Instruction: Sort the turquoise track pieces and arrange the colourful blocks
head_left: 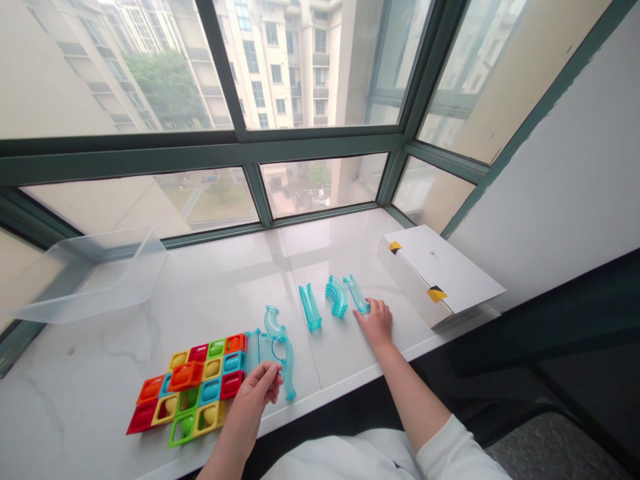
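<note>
My right hand has its thumb and fingers around the near end of a slim, clear blue track piece on the white counter. Left of it lie a stack of curved blue track pieces and a straight blue track piece. My left hand is closed, thumb against curled fingers, over the edge of some joined blue track pieces; anything inside it is hidden. A small curved blue track piece sits just beyond. Beside that hand are colourful square blocks in red, yellow, green, orange and blue.
A white box with yellow-and-black tabs stands at the right of the marble-patterned counter. At the far left is a translucent plastic bin. Green-framed windows border the back; the counter's front edge runs near my body.
</note>
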A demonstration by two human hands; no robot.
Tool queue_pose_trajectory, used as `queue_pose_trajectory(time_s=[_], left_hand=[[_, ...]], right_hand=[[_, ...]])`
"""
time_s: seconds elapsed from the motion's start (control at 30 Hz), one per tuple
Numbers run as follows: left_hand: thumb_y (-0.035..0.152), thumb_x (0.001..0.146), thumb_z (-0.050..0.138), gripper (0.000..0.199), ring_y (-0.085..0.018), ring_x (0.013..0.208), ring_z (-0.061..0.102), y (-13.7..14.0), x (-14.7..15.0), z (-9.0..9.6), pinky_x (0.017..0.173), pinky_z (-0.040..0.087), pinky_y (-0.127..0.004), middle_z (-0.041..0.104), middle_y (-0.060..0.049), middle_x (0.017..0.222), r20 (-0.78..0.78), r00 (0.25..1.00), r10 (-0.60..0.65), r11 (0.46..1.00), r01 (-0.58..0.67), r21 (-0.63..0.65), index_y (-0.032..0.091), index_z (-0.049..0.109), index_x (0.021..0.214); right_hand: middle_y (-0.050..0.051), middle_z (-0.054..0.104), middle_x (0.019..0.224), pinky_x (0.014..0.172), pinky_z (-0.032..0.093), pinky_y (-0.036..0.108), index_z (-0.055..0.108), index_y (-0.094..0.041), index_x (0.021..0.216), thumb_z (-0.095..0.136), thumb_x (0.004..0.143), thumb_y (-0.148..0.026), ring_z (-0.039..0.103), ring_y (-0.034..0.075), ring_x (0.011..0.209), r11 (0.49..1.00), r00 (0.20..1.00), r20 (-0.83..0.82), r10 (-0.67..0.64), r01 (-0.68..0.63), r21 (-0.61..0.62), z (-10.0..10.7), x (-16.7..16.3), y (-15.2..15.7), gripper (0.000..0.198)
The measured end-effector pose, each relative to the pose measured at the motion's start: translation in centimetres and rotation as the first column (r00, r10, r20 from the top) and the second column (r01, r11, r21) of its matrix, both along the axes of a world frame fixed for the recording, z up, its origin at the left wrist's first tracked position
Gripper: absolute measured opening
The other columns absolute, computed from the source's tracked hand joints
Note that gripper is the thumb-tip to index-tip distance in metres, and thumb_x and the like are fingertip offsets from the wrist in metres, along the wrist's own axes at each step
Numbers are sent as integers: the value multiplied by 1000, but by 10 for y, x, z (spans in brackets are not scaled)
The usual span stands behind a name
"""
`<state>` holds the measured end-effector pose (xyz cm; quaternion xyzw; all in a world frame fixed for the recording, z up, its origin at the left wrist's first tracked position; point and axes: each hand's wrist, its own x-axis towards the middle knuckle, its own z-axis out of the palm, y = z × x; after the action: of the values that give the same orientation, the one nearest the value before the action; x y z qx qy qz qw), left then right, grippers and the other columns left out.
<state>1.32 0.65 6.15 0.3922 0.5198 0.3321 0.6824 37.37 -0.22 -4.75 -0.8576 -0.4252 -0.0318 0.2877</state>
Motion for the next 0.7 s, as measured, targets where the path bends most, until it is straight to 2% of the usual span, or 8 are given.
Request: queue_pose_trajectory(time_s=[0.7], left_hand=[[70, 64, 85, 57, -13, 57, 51, 0, -3, -3, 52, 39, -24, 62, 0, 69, -31, 999, 18, 1000, -18, -1, 19, 70, 84]], right_hand=[[14, 68, 118, 93, 44, 44, 66, -21, 124, 73, 88, -47, 59, 33, 110, 1000, 1000, 13, 3, -3, 0, 0, -1, -1, 45]])
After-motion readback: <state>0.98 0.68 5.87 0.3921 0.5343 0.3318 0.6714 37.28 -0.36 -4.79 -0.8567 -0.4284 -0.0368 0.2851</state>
